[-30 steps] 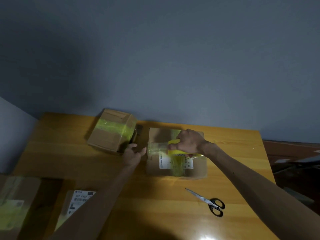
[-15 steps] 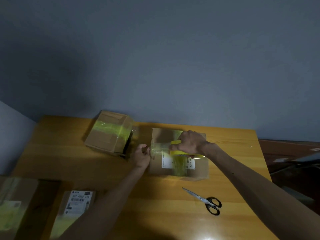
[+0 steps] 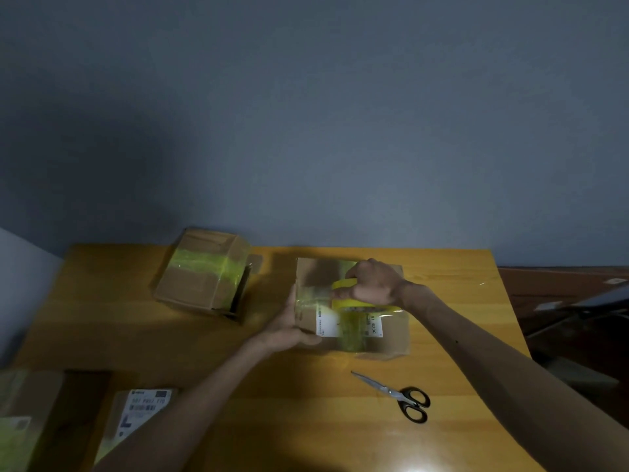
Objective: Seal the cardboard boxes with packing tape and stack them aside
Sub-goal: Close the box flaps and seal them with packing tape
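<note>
1. The left hand (image 3: pixel 287 330): its fingers (image 3: pixel 292 303) are straight and laid flat up the left wall of the box (image 3: pixel 388 338), with the thumb along the near face. They hold nothing and are pressing. A second ago this hand hangs free between two boxes. Half a second ago it reaches the box's left edge. Now it lies against that wall.
2. The right hand (image 3: pixel 376 284): it is curled round the yellow tape roll (image 3: pixel 352 304) on the box top, left of centre. Grip and place are unchanged across the three pictures.
3. The tape strip (image 3: pixel 313 294): translucent, it runs from the roll leftward to the top edge by the left hand. Whether its end is stuck down cannot be told.
4. The box: closed, on the table (image 3: pixel 323 420) centre-right, with a white label (image 3: pixel 326 321) on top.
5. Judgement: the strip's free end is likely being anchored on the side wall, so the roll can next be drawn rightward. The strip appears not yet cut.
6. The scissors (image 3: pixel 398 395): these lie in front of the box, apart from it and untouched.
7. The sealed box (image 3: pixel 204 277): it sits rear left, well apart, with a yellow band across it.
8. The two further boxes (image 3: pixel 143 413): these are at the near-left edge. No stack is visible.
</note>
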